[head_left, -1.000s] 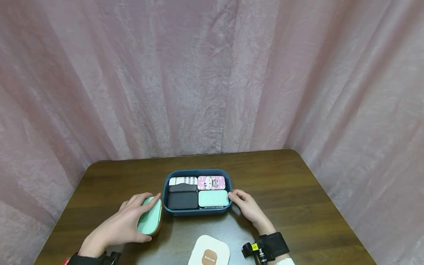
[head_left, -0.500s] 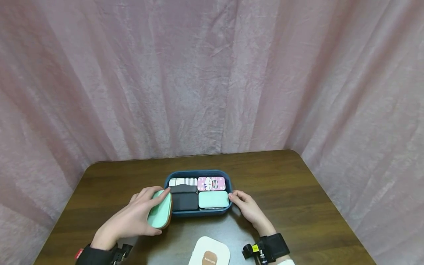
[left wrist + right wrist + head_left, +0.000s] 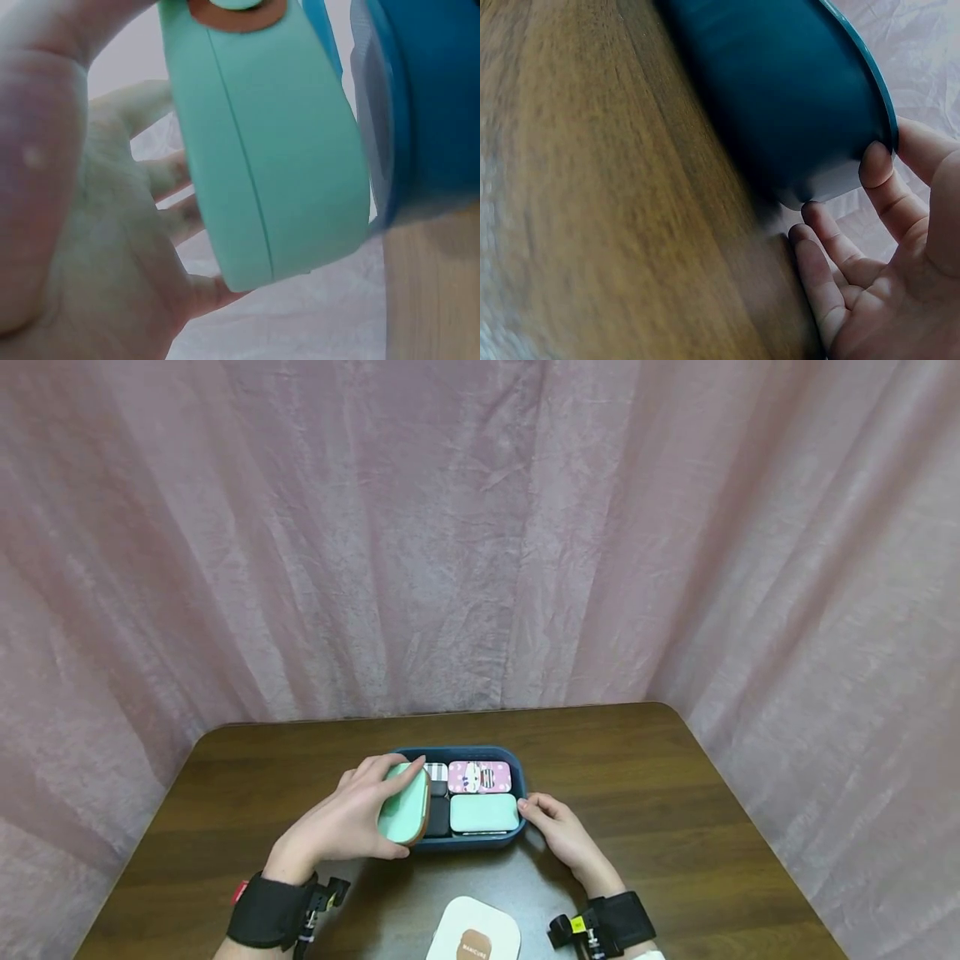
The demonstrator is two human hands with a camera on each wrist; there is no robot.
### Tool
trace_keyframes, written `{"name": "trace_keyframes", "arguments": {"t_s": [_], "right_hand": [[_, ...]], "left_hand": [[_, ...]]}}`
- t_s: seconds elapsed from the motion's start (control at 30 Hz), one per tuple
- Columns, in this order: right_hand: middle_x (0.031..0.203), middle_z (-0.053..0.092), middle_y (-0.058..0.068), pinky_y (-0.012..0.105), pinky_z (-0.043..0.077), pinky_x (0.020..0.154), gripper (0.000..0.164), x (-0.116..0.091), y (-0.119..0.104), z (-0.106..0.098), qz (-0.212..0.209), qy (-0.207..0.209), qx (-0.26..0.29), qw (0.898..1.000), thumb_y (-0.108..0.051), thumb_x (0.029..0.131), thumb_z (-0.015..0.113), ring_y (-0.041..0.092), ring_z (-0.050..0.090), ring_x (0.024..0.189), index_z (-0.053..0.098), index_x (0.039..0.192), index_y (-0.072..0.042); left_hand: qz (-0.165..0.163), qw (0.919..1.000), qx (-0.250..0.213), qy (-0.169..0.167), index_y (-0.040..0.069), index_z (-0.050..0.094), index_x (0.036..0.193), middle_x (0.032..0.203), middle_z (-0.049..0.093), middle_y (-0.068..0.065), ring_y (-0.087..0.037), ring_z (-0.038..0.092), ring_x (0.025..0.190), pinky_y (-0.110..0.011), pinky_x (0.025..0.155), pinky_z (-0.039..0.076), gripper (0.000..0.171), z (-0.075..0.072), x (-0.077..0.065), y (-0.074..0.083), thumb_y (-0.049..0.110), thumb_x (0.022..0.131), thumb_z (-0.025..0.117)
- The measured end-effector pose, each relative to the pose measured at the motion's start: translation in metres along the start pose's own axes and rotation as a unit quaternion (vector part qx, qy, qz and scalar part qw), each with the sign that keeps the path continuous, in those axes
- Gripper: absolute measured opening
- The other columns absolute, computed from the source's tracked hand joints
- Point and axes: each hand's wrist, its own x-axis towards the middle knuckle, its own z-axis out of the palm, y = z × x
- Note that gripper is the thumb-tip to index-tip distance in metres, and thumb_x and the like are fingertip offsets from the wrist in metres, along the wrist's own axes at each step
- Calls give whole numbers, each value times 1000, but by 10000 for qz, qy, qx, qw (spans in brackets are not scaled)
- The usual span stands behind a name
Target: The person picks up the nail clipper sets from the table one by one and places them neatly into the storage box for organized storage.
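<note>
My left hand (image 3: pixel 341 822) grips a mint green case (image 3: pixel 403 814) between thumb and fingers. Tilted, the case shows a brown edge and, in the left wrist view, a seam along the case's side (image 3: pixel 277 150). From the head it covers the left end of a blue bin (image 3: pixel 480 842). My right hand (image 3: pixel 561 833) pinches the bin's right rim, thumb and finger on either side of its wall (image 3: pixel 795 97). Inside lie a pink patterned tin (image 3: pixel 478 777), another mint case (image 3: pixel 483 813), a dark case (image 3: pixel 438 816) and a partly hidden striped one (image 3: pixel 437 772).
A white rounded box (image 3: pixel 480 920) with a brown label lies on the wooden table (image 3: pixel 675 827), nearer me than the bin. Behind the table hangs a pink curtain (image 3: pixel 480 543). Both wrists wear black straps (image 3: pixel 273 910).
My left hand has carried the mint case rightward and away from me, from beside the bin to over its left end. My right hand has stayed on the rim.
</note>
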Motion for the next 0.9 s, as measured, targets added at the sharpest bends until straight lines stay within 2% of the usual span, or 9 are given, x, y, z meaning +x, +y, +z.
{"name": "trace_keyframes", "arguments": {"t_s": [0.17, 0.4, 0.67, 0.9], "right_hand": [[103, 64, 0, 38, 38, 91, 24, 1, 1, 0, 20, 58, -78, 10000, -28, 108, 65, 18, 55, 100, 69, 97, -7], [102, 64, 0, 38, 38, 91, 25, 1, 0, -2, 3, -5, -43, 10000, -30, 108, 66, 20, 55, 101, 70, 98, -8], [101, 62, 0, 37, 37, 90, 27, 2, 2, -2, 14, -31, -6, 10000, -31, 108, 66, 20, 55, 100, 69, 98, -6], [102, 64, 1, 38, 37, 91, 25, 4, 3, -2, -1, -40, 23, 10000, -30, 108, 66, 19, 55, 100, 70, 98, -8]], "left_hand": [[-35, 9999, -99, -36, 23, 38, 169, 154, 46, -9, -29, 42, 139, -56, 102, 38, 127, 6, 17, 1, 41, 61, 104], [-208, 9993, -232, -209, 20, 39, 168, 155, 45, -10, -32, 40, 141, -62, 105, 38, 124, 18, 31, -2, 41, 64, 104], [-561, 9970, -309, -425, 18, 37, 169, 160, 42, -16, -36, 38, 144, -67, 110, 34, 122, 26, 39, -3, 40, 68, 103], [-616, 9970, -26, -469, 17, 41, 167, 157, 45, -18, -38, 40, 143, -67, 109, 36, 118, 32, 43, -6, 38, 68, 103]]}}
